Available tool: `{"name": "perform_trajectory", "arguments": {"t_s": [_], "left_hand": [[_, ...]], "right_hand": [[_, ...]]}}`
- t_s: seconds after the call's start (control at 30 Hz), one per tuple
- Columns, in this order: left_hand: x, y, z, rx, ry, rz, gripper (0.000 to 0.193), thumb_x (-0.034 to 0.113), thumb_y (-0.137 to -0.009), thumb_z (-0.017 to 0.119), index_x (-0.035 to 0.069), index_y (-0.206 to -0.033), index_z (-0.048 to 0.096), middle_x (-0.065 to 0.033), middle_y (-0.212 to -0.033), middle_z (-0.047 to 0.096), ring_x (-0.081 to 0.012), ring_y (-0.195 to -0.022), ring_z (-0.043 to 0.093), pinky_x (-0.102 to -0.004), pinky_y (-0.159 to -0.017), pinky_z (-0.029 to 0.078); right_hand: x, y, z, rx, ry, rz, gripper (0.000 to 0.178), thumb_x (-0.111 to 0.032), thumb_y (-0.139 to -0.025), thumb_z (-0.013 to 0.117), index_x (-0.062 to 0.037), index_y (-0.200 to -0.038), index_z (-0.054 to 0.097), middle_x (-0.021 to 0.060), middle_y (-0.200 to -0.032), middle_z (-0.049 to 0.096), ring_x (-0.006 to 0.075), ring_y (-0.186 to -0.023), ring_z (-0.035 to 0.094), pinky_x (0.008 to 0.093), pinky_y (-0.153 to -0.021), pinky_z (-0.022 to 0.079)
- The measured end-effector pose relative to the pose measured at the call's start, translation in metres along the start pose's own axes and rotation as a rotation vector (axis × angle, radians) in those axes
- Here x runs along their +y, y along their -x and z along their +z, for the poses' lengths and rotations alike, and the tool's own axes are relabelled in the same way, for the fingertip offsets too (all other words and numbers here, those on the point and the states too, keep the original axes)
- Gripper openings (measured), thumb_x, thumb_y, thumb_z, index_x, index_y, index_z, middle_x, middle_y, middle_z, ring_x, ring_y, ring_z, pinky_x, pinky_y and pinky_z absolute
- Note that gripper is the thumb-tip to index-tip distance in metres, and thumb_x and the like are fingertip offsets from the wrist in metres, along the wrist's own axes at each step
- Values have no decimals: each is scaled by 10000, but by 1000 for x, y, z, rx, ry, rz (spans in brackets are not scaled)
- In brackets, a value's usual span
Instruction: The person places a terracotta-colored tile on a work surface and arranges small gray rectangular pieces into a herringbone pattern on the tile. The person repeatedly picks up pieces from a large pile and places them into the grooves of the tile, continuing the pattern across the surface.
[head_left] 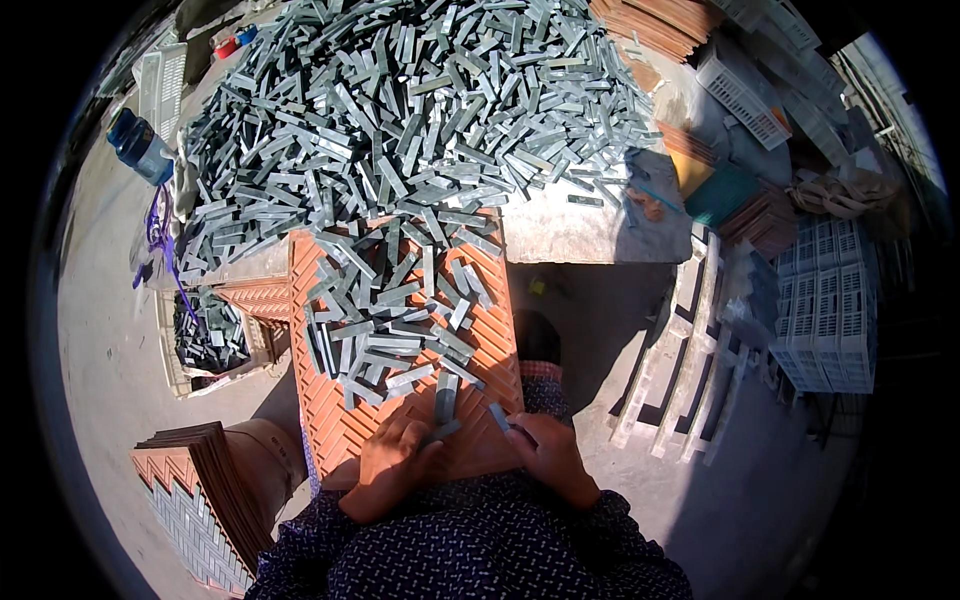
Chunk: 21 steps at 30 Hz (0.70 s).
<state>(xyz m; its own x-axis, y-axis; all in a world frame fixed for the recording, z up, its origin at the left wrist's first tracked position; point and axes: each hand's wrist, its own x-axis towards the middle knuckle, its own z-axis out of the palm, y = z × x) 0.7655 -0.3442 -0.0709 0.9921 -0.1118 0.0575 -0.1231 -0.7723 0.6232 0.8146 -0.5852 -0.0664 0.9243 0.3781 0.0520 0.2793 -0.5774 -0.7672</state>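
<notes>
An orange tray [335,440] with a herringbone pattern of grooves lies across my lap, its far end against the table edge. Loose grey stone strips [390,340] cover its middle and far part. My left hand [392,458] rests over the near left of the tray, fingers curled, with a grey strip [443,431] at its thumb and fingertips. My right hand [550,455] is at the near right edge, pinching another grey strip [499,416] between thumb and fingers. Just beyond the left fingertips, a strip [446,396] lies on the tray.
A large heap of strips [400,110] covers the table [570,230]. At left are a crate of strips [180,385], a blue bottle [140,147] and a stack of trays [215,500], the outermost filled with strips. At right stand a pallet [668,370] and white plastic crates [825,320].
</notes>
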Motion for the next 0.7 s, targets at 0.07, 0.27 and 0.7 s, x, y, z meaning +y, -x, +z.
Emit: {"name": "perform_trajectory", "arguments": {"t_s": [0.07, 0.27, 0.7], "left_hand": [[-1, 3, 3, -7, -18, 17, 269, 223, -763, 727, 62, -938, 600, -128, -876, 616, -310, -817, 628, -394, -646, 530], [1, 10, -1, -59, -3, -27, 204, 209, -794, 686, 89, -927, 587, -99, -884, 569, -298, -828, 613, -403, -620, 519], [3, 13, -10, -258, 481, -297, 183, 94, -857, 627, -5, -1011, 635, -125, -839, 655, -212, -693, 641, -329, -610, 517]], "right_hand": [[5, 2, 1, -10, 23, -36, 191, -56, -791, 688, -3, -972, 655, 140, -831, 636, 289, -753, 642, 349, -686, 526], [-3, 4, 3, -20, 122, -32, 208, -56, -780, 698, -6, -976, 653, 138, -906, 612, 288, -819, 632, 342, -703, 521], [-6, 12, 8, 28, 45, -13, 176, -25, -782, 683, 3, -952, 643, 160, -899, 615, 324, -778, 631, 373, -678, 522]]}}
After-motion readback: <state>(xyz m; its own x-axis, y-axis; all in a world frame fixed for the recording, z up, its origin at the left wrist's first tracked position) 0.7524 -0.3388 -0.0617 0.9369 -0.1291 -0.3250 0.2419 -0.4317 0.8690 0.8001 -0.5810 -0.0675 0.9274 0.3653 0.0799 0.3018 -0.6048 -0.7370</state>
